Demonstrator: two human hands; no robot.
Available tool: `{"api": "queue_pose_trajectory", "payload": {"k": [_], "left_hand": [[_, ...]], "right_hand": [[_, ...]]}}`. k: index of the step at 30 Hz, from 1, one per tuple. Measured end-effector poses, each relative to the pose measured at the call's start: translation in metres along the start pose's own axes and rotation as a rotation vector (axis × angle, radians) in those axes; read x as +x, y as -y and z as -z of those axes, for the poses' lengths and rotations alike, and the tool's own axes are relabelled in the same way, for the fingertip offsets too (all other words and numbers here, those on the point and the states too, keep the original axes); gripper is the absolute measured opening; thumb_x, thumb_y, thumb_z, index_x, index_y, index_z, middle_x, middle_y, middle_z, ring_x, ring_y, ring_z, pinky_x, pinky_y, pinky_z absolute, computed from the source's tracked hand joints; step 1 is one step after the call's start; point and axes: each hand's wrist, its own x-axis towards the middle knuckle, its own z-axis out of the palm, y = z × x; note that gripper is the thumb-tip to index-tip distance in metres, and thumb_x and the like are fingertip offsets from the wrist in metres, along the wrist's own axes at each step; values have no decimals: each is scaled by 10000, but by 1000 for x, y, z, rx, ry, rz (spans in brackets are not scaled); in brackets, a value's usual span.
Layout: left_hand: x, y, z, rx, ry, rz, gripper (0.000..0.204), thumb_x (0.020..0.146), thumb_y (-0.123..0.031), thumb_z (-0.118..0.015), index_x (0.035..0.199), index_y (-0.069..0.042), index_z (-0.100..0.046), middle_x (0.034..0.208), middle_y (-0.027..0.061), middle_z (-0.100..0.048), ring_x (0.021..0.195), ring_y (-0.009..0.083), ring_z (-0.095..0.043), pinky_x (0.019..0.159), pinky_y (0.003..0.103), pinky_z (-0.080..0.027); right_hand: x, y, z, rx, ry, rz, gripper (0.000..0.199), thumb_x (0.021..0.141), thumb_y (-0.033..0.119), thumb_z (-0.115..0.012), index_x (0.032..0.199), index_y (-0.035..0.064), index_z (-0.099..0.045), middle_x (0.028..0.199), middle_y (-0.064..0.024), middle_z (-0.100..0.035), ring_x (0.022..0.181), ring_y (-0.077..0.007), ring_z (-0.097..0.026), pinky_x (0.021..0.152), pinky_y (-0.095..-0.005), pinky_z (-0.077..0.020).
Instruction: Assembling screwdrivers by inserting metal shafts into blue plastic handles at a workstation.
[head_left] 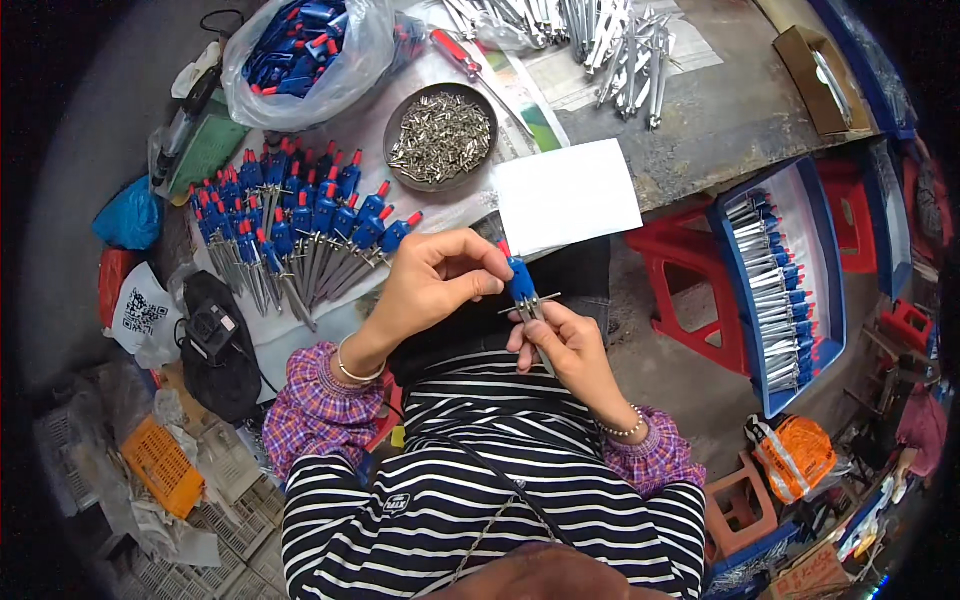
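In my right hand (560,348) is a slim tool with a blue plastic head (522,282), a red tip and silver metal legs; thumb and fingers close round the legs just below the head. A thin metal pin (545,298) sticks out crosswise where head and legs meet. My left hand (435,285) has thumb and forefinger drawn together in a pinch against the left side of the blue head. Whatever small piece may lie between those fingertips is too small to make out. The tool tilts, its red tip pointing away from me.
Finished-looking blue-headed tools (320,215) lie piled on the table at left. Beyond them stand a bag of blue parts (300,50) and a bowl of small metal pins (443,137). A white card (570,195), a screwdriver (455,52) and silver legs (635,65) lie nearby. A blue tray (830,345) rests on red stools (690,270).
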Motion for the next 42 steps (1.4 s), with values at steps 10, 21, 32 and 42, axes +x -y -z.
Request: {"api": "queue_pose_trajectory", "payload": {"k": [10,21,32,42], "left_hand": [[-6,-1,-10,137,-94,-107,154,682,124,-664,808,41,-637,866,93,-604,777,127,-597,663,225,-500],[-4,-5,-15,417,-169,-251,149,617,67,-732,724,-9,-660,782,43,-564,606,52,-503,492,175,-367],[-11,-7,-22,752,-240,-531,198,538,49,-740,697,-1,-633,704,98,-553,632,205,-544,552,278,-420],[-6,-2,-21,936,-220,-554,178,550,47,-716,683,-2,-608,693,99,-552,612,232,-550,523,300,-421]], "right_hand": [[-2,-2,2,-123,-13,70,190,917,71,-470,1012,-54,-578,743,-72,-637,596,-92,-600,538,-206,-476],[-6,7,-3,-273,-19,109,187,921,63,-472,991,-77,-575,762,-77,-633,607,-93,-588,568,-211,-478],[-9,4,-9,-464,-83,223,127,895,32,-498,932,-52,-586,764,-79,-644,623,-117,-631,538,-218,-477],[-2,4,1,-338,32,84,164,908,59,-503,959,-61,-601,842,-88,-666,689,-118,-640,603,-211,-481]]}}
